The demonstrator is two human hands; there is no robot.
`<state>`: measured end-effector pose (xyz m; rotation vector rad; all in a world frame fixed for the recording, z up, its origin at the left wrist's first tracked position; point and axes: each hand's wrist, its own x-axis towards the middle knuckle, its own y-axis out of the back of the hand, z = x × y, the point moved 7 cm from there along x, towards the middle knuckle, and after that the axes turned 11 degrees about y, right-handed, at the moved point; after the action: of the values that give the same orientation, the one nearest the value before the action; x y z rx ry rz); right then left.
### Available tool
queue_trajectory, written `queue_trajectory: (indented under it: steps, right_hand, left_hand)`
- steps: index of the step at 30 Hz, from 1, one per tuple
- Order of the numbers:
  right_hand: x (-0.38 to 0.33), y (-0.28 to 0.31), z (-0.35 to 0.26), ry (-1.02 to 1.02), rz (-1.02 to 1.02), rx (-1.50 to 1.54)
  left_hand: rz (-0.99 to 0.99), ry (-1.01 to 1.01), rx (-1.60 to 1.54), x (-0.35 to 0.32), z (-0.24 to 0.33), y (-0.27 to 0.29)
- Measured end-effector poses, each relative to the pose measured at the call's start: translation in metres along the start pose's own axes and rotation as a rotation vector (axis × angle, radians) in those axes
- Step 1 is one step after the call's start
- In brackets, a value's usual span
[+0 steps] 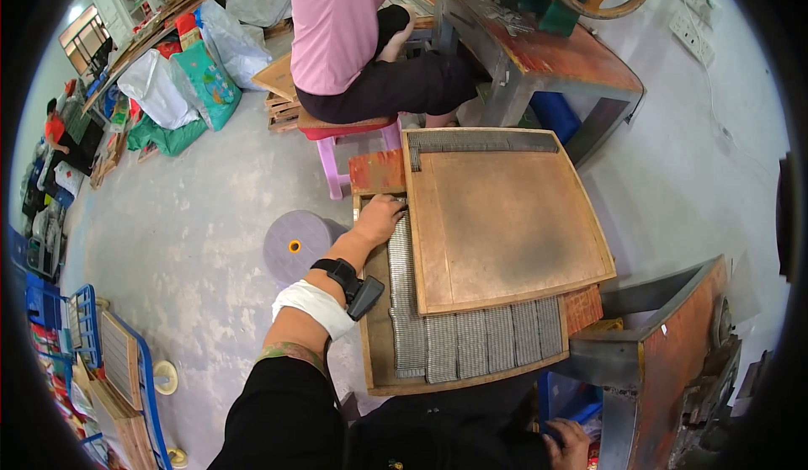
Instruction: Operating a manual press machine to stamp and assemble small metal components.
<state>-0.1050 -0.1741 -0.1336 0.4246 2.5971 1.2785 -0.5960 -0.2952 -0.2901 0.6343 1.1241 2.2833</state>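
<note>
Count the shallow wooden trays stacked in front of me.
2: an upper wooden tray lying across a lower wooden tray, where the left hand rests. More may be hidden underneath.

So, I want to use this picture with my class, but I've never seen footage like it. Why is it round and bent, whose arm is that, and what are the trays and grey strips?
The picture comes from a wide fisheye camera worn on a person's head and looking down, so straight edges curve near the rim.

The arm rising from the lower edge is the wearer's own. Their left hand rests on the far left end of a lower wooden tray, touching rows of grey metal strips that lie packed side by side in it. On that wrist sit a black band and a white wrap.

An upper wooden tray lies stacked over the lower one, nearly bare, with one band of strips along its far edge.

The right hand is low at the bottom edge, and it is unclear whether it holds anything.

Beyond, another person sits on a pink stool at a bench.
</note>
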Motion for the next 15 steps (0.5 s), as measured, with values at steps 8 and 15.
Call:
queue_trajectory:
  steps: [8,15]
  right_hand:
    - [-0.002,-0.005,0.002,0.001,-0.02,0.007]
    - [0.004,-0.007,0.001,0.016,-0.03,0.017]
  left_hand:
    - [-0.493,0.007,0.13,0.017,0.007,0.004]
    - [-0.556,0.027,0.238,0.021,0.011,0.003]
